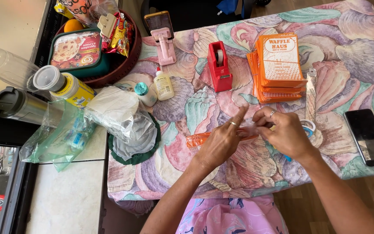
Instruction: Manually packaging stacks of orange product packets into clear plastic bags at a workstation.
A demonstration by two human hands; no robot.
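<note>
Both hands' fingers pinch clear orange-edged bag (221, 138) over shell-print tablecloth (182, 108); wood floor (308, 212) below.

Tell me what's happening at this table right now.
A person seated at a table with a shell-patterned cloth works with both bare hands. The left hand and right hand meet over a flat orange piece in a clear sleeve, pinching it near the middle. Behind them lie a stack of orange printed bags, a red tape dispenser and a small glue bottle. A dark phone lies to the right.
</note>
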